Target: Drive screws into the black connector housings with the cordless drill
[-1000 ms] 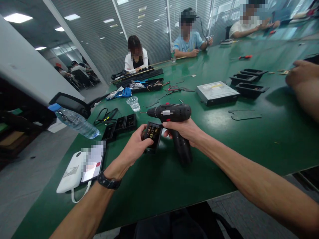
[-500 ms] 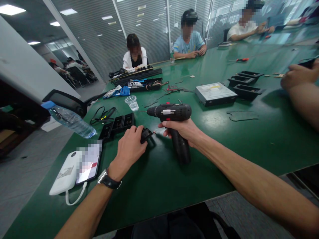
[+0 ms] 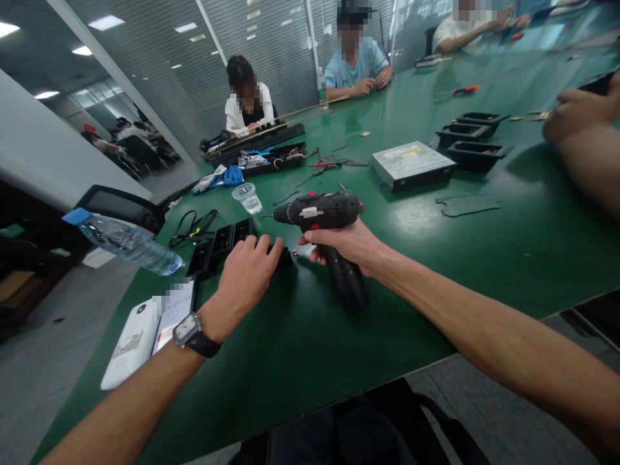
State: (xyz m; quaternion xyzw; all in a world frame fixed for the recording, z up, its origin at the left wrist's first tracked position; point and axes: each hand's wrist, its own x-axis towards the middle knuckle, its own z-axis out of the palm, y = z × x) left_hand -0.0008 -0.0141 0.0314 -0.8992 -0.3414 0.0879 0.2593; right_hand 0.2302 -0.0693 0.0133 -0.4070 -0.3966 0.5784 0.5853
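Note:
My right hand is wrapped round the grip of a black cordless drill. The drill's bit points left, above the table. My left hand has its fingers curled over a small black plastic box, and most of that box is hidden behind the fingers. A tiny metallic bit lies just right of the box. Beside my left hand several similar black boxes stand in a row. A watch is on my left wrist.
Around the green table are a water bottle, a cup, a white power bank by a phone, a silver disc drive and black trays. Another person's hand is at right; people sit opposite.
My left hand has turned, and the black box in it is less tilted and more hidden. The view has shifted slightly; my right hand still grips the drill.

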